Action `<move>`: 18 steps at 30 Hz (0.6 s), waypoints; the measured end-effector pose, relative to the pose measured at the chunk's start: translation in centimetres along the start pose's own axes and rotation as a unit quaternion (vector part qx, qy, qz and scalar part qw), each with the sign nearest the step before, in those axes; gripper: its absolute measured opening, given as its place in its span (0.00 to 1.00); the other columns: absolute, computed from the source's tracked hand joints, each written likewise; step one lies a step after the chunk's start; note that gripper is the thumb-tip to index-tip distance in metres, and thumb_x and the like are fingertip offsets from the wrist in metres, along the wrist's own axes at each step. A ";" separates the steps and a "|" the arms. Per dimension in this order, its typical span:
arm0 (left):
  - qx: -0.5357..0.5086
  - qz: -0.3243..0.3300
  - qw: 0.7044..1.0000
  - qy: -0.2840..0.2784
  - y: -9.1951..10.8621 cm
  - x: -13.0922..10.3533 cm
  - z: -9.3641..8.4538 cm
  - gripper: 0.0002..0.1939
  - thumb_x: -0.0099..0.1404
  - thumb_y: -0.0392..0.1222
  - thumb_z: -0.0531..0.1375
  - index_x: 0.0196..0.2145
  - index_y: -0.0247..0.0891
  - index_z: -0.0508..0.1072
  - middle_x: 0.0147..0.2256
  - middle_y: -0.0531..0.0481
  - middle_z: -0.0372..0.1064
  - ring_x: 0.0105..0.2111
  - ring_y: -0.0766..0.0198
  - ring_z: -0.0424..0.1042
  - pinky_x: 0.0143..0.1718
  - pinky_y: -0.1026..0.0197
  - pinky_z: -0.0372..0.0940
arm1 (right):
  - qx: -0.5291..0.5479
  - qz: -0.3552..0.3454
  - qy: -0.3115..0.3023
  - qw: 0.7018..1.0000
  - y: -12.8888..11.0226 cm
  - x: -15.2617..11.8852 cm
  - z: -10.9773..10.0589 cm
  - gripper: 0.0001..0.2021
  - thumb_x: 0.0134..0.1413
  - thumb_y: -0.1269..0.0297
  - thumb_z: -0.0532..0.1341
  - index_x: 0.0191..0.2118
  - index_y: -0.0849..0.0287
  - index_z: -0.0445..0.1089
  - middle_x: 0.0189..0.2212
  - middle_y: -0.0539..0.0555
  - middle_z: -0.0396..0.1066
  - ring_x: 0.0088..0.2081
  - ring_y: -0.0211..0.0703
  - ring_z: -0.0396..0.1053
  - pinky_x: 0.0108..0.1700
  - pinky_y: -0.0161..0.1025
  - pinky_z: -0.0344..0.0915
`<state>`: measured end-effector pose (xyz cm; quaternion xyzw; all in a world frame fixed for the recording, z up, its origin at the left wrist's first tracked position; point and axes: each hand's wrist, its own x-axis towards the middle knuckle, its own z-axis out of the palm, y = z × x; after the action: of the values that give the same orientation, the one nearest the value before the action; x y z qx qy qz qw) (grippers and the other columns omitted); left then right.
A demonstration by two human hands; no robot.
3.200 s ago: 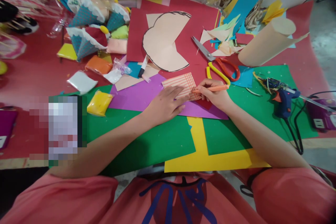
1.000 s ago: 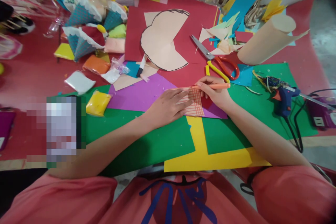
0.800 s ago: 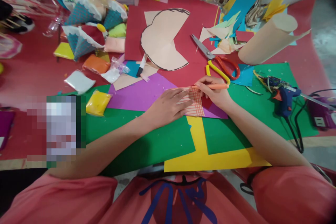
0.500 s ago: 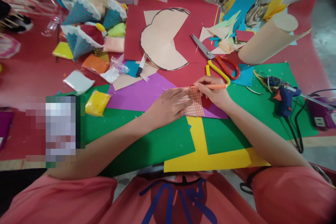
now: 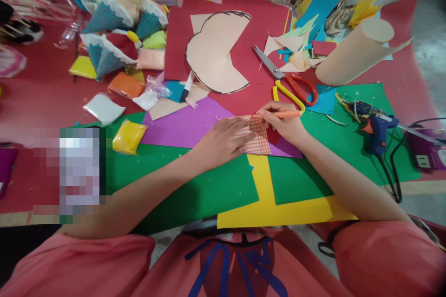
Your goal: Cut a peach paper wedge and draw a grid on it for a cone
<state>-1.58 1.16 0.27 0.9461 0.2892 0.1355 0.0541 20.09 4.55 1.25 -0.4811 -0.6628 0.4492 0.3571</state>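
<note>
Flat on a small piece of light paper (image 5: 262, 141) lies my left hand (image 5: 228, 141), its fingers spread and covering the paper's left part. Orange lines cross in a grid on the paper's right side and run as stripes nearer my fingers. My right hand (image 5: 282, 120) pinches an orange marker (image 5: 287, 114), with its tip at the upper part of the paper. Purple paper (image 5: 177, 125) lies beneath. Just beyond my right hand rest scissors (image 5: 277, 72) with red and yellow handles.
Beige paper (image 5: 212, 53) with a black outline lies on red sheets. A rolled beige paper tube (image 5: 351, 58) and a blue glue gun (image 5: 378, 134) stand at right. Clay packets (image 5: 129, 137) and blue checkered cones (image 5: 104, 55) sit at left. Green sheets (image 5: 209, 185) lie nearest me.
Almost nothing differs. The marker and both hands stay in nearly the same place, and the whole view has shifted very slightly.
</note>
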 end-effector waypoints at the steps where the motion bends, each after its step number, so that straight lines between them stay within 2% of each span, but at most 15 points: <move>1: 0.001 -0.001 1.000 -0.001 0.0 0.0 0.0 0.16 0.72 0.44 0.52 0.53 0.39 0.71 0.56 0.37 0.66 0.57 0.47 0.66 0.54 0.43 0.65 | -0.005 -0.004 0.000 1.000 0.1 0.0 0.0 0.11 0.54 0.58 0.60 0.29 0.60 0.71 0.23 0.50 0.69 0.25 0.34 0.63 0.26 0.34 0.57; 5: 0.003 -0.002 1.000 0.002 0.0 0.0 0.1 0.16 0.72 0.43 0.53 0.54 0.39 0.70 0.56 0.37 0.67 0.57 0.48 0.66 0.55 0.43 0.65 | -0.011 -0.011 -0.005 1.000 0.1 0.1 0.0 0.10 0.53 0.60 0.60 0.28 0.60 0.71 0.22 0.49 0.68 0.25 0.35 0.63 0.26 0.35 0.57; 9: 0.002 0.011 1.000 0.021 -0.1 -0.1 0.2 0.19 0.72 0.45 0.52 0.55 0.33 0.69 0.54 0.35 0.69 0.55 0.46 0.68 0.53 0.44 0.67 | 0.008 0.014 -0.020 1.000 -0.2 0.1 -0.1 0.08 0.51 0.63 0.59 0.25 0.60 0.69 0.17 0.47 0.64 0.21 0.33 0.60 0.24 0.35 0.55; 12: 0.001 0.006 0.999 0.031 -0.2 -0.2 0.3 0.21 0.72 0.45 0.51 0.55 0.29 0.69 0.54 0.35 0.69 0.55 0.46 0.68 0.54 0.44 0.66 | 0.018 0.011 0.005 1.000 -0.4 -0.1 -0.1 0.09 0.53 0.62 0.59 0.26 0.60 0.69 0.16 0.46 0.63 0.19 0.33 0.59 0.24 0.35 0.55; 18: -0.007 -0.038 0.999 0.003 -0.2 -0.2 0.2 0.22 0.73 0.43 0.49 0.59 0.29 0.65 0.58 0.34 0.65 0.61 0.49 0.62 0.59 0.43 0.62 | 0.002 -0.009 0.005 1.000 -0.3 -0.2 -0.1 0.10 0.56 0.60 0.60 0.27 0.60 0.69 0.19 0.47 0.66 0.22 0.33 0.61 0.26 0.35 0.57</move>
<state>-1.83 1.19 0.00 0.9334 0.3243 0.1387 0.0653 20.13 4.31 1.54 -0.4767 -0.6644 0.4452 0.3650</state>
